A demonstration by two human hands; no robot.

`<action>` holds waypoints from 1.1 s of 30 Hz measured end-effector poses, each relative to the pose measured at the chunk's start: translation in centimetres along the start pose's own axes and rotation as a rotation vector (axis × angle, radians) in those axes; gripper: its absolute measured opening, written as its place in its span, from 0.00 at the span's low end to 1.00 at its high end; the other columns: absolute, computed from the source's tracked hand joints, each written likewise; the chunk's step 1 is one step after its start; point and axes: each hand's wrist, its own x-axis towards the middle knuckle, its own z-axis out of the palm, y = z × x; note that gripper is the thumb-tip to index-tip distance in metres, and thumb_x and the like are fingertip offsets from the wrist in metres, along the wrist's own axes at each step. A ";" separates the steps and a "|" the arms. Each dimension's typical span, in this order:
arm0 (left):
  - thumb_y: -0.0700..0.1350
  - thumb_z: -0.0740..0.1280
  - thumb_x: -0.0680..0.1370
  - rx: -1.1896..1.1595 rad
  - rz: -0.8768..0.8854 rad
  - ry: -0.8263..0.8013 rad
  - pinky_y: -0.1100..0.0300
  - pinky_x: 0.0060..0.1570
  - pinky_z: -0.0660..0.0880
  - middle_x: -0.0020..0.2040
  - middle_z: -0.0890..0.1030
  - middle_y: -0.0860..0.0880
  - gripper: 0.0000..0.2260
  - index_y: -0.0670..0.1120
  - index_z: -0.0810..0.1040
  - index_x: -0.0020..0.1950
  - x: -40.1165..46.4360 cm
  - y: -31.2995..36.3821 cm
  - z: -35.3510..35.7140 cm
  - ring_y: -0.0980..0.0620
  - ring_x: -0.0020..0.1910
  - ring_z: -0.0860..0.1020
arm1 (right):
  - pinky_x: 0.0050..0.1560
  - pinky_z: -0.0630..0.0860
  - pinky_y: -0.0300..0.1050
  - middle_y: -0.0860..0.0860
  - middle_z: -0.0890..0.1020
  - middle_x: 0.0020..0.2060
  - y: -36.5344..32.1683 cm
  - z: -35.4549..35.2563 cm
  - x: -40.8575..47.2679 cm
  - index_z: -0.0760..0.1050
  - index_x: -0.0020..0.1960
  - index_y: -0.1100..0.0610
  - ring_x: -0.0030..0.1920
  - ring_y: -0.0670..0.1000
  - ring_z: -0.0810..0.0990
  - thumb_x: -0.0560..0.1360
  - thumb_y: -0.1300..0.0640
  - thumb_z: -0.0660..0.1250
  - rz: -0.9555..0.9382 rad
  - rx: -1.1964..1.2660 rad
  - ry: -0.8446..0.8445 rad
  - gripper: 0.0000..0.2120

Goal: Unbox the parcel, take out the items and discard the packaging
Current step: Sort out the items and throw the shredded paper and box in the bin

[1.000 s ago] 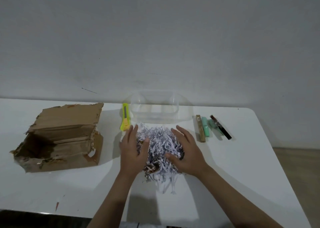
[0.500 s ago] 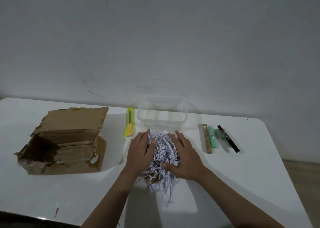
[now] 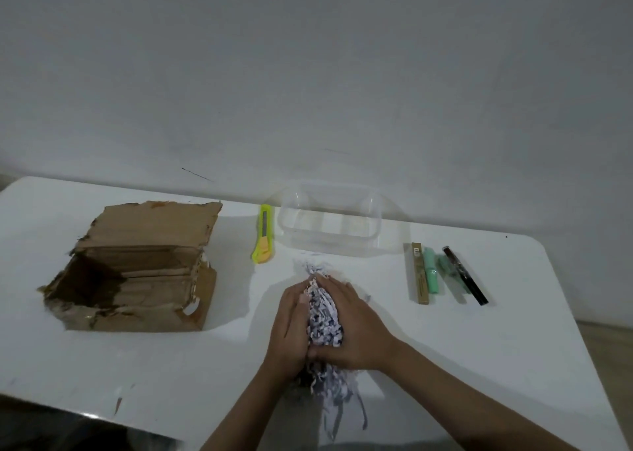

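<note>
Since a second ago both hands have closed in: the left hand and right hand, then spread flat on a loose heap, now press the shreds into a tight bundle between the palms, fingers gently curved round it. Strands trail out toward 6 o'clock. The bundle sits mid-table. At 9 o'clock lies the torn box, open and on its side. At 11 the cutter, at 12 a clear tub, at 2 four pens side by side. The bundle's core is hidden by the hands; the pens' labels are unreadable.
</note>
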 end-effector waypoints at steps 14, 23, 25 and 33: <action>0.41 0.53 0.82 -0.542 -0.274 0.090 0.56 0.53 0.76 0.54 0.83 0.47 0.15 0.43 0.78 0.59 -0.4 4.0 0.7 0.49 0.56 0.80 | 0.62 0.73 0.39 0.45 0.79 0.60 -6.6 2.9 -1.3 0.70 0.64 0.47 0.62 0.44 0.77 0.73 0.36 0.60 0.219 0.732 0.648 0.25; 0.51 0.62 0.76 -0.588 -0.242 -0.154 0.47 0.60 0.73 0.58 0.80 0.39 0.15 0.45 0.82 0.53 -2.7 6.5 0.6 0.39 0.60 0.77 | 0.61 0.76 0.55 0.53 0.82 0.56 -11.6 3.5 -4.1 0.75 0.62 0.57 0.59 0.51 0.80 0.71 0.42 0.63 0.334 0.742 1.121 0.26; 0.45 0.58 0.80 -0.591 -0.226 -0.207 0.49 0.57 0.75 0.56 0.81 0.39 0.12 0.44 0.81 0.52 -4.0 7.3 1.6 0.40 0.57 0.78 | 0.60 0.76 0.56 0.52 0.82 0.56 -12.4 3.3 -5.7 0.76 0.60 0.55 0.58 0.51 0.80 0.71 0.41 0.64 0.370 0.708 1.214 0.24; 0.40 0.56 0.81 -0.511 -0.278 -0.575 0.56 0.51 0.77 0.52 0.82 0.43 0.13 0.45 0.81 0.50 -13.2 10.0 8.0 0.46 0.52 0.80 | 0.56 0.77 0.45 0.48 0.83 0.53 -14.3 2.7 -16.8 0.76 0.58 0.53 0.55 0.47 0.81 0.72 0.49 0.67 0.499 0.586 1.614 0.16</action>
